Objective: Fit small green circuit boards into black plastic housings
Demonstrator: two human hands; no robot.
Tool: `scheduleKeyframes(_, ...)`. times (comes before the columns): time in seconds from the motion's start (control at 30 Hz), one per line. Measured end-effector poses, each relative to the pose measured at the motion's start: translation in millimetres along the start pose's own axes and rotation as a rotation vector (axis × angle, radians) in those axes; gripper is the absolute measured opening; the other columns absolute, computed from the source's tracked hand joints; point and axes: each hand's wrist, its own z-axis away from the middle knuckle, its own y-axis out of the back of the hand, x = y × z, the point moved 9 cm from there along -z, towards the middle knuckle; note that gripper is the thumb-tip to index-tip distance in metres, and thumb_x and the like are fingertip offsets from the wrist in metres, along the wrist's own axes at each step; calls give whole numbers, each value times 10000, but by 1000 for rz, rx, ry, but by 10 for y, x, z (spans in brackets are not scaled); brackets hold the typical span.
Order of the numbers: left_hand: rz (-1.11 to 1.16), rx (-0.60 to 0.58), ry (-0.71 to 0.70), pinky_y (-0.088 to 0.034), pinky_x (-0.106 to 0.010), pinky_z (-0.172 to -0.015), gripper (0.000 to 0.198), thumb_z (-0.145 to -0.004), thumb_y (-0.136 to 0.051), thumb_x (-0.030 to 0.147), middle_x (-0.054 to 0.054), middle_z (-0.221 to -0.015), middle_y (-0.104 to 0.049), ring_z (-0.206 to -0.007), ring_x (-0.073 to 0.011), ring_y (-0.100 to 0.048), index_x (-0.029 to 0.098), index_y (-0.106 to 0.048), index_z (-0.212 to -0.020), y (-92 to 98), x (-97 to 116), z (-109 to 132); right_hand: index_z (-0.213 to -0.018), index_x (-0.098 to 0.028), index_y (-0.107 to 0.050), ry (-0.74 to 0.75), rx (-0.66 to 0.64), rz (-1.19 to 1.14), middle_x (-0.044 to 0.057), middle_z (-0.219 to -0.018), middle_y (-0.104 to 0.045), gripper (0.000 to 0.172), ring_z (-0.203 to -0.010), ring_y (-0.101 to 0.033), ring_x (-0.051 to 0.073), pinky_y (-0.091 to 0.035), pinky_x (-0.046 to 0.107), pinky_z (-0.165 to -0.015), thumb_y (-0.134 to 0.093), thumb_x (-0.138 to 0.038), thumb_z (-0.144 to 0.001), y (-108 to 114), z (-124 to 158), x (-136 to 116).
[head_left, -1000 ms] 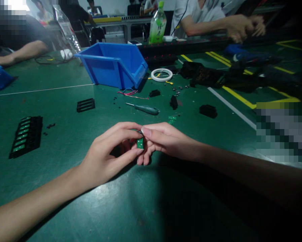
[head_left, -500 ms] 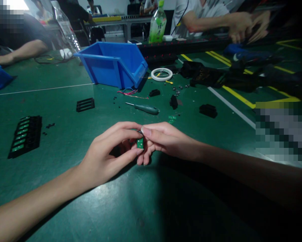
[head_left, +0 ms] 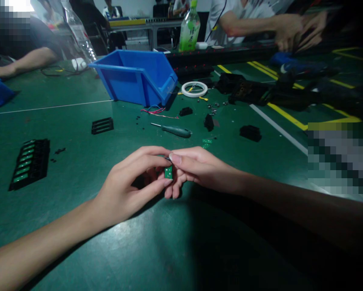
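A small green circuit board (head_left: 168, 172) is pinched between both my hands just above the green table (head_left: 78, 226), at the centre of the view. My left hand (head_left: 129, 186) curls round it from the left, thumb below and fingers above. From the right, my right hand (head_left: 196, 165) closes its fingertips on the same board. What else sits between the fingers is hidden. A screwdriver with a green handle (head_left: 173, 130) lies on the table just beyond my hands.
A black tray holding green boards (head_left: 28, 163) lies at the left, a smaller black frame (head_left: 102, 125) beyond it. A blue bin (head_left: 135, 76), a white tape ring (head_left: 194, 89), loose black parts (head_left: 250, 132) and a green bottle (head_left: 189, 28) stand farther back. Other people's arms rest at the far edges.
My hands and the board have stayed in place. The person at the far right has shifted their hands slightly.
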Motion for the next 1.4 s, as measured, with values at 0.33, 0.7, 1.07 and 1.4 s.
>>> scheduleKeyframes(0.33,21,-5,24,-559,-228,-728,231,-929,-704,135,-108,-1302,-652,-865,-116,-672,171,-674,-1155,-13,-21,0,-1035,-96,-656,-8,6,-9,89,-879,-738,369,-763,-761,159,-610,246,-707,-535,-443,-1063,-12,2,-14)
scheduleKeyframes(0.7,8,-2,30,-581,-264,-730,230,-932,-709,172,-124,-1303,-658,-888,-148,-681,188,-673,-1159,-3,-23,0,-1025,-99,-656,-30,27,15,109,-863,-749,433,-756,-757,180,-609,278,-715,-581,-525,-1020,-1,12,-12)
scheduleKeyframes(1.07,-7,-10,12,-572,-234,-751,244,-934,-703,143,-107,-1304,-647,-887,-120,-669,178,-666,-1173,-11,-5,1,-1014,-96,-662,-14,18,6,103,-871,-735,428,-765,-754,179,-609,276,-708,-569,-514,-1029,-1,6,-12)
scheduleKeyframes(1.4,-3,-13,5,-583,-247,-740,242,-939,-700,149,-118,-1303,-652,-891,-131,-677,183,-668,-1177,-7,5,3,-1047,-95,-688,-14,22,3,97,-889,-732,444,-772,-760,183,-615,281,-707,-597,-528,-1010,-3,6,-11)
